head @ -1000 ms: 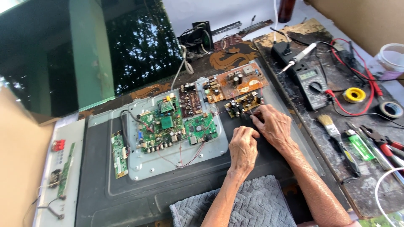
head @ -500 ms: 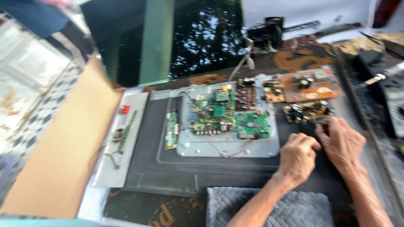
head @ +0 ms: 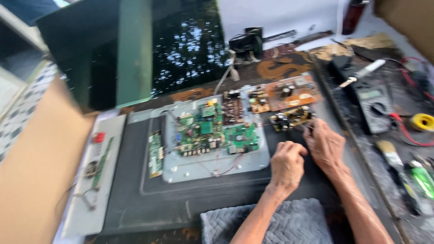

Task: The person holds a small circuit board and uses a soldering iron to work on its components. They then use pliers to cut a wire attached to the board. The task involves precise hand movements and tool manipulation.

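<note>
My left hand (head: 287,165) rests curled in a loose fist on the black back panel (head: 135,199) of a flat screen set. My right hand (head: 323,144) lies just right of it, fingertips at the near edge of a small circuit board (head: 291,118) with dark capacitors and thin wires. The view is blurred, so I cannot make out whether its fingers pinch anything. A green main board (head: 203,131) sits on a grey metal plate (head: 181,171) to the left of both hands. An orange-brown board (head: 289,92) lies beyond the small one.
A narrow green strip board (head: 155,153) lies left of the plate. A multimeter (head: 373,101), yellow tape roll (head: 423,122) and brush (head: 391,156) crowd the right side. A grey cloth (head: 280,223) lies under my forearms. Cardboard (head: 31,180) stands at left, a dark screen (head: 181,49) behind.
The camera swung left and has partly swung back, blurring the view. Both hands stay at the small circuit board, with no clear change in grip.
</note>
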